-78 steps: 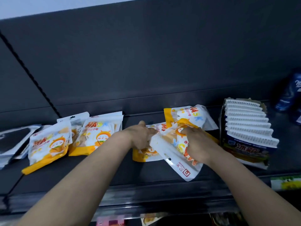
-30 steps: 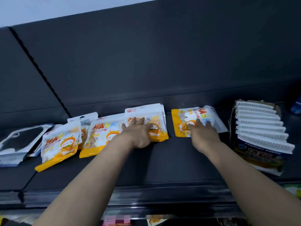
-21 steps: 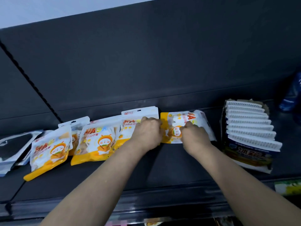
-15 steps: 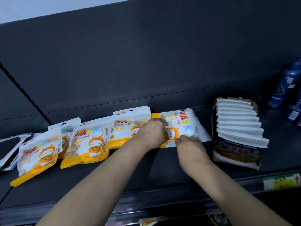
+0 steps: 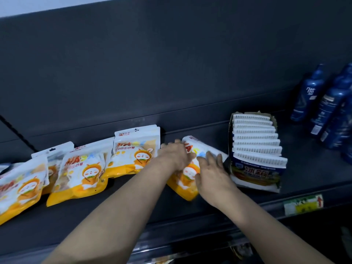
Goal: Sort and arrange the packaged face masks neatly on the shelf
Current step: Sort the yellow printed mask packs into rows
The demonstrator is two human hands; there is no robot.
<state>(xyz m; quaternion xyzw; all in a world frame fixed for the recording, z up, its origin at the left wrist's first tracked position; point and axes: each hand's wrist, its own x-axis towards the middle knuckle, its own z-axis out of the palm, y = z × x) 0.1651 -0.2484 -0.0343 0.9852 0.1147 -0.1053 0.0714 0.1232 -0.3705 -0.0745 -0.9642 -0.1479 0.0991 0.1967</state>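
Orange-and-white plastic pouches of face masks lie in a row along the dark shelf (image 5: 171, 212), leaning back toward its rear wall. At about nine o'clock in the view, the far-left pouch (image 5: 21, 187) overlaps a half-hidden pouch (image 5: 52, 155) behind it. Next along, the second pouch (image 5: 83, 170) tilts a little, and the third pouch stack (image 5: 136, 149) stands squarer at about eleven o'clock from the hands.

The left hand (image 5: 175, 155) lies flat with fingers spread loosely over the upper left part of the fourth pouch (image 5: 187, 174) — pressing rather than gripping, as far as can be seen. The right hand (image 5: 211, 172) is also open, palm down, fingers extended over that pouch's right side. The pouch sits askew, its orange bottom edge pointing toward six o'clock.

Just beside it at three o'clock stands a cardboard display box (image 5: 257, 168) of white-topped packets, and farther toward two o'clock a group of blue bottles (image 5: 323, 103) — well apart from the pouches. A yellow-green price label (image 5: 302, 204) is fixed on the shelf's front edge.
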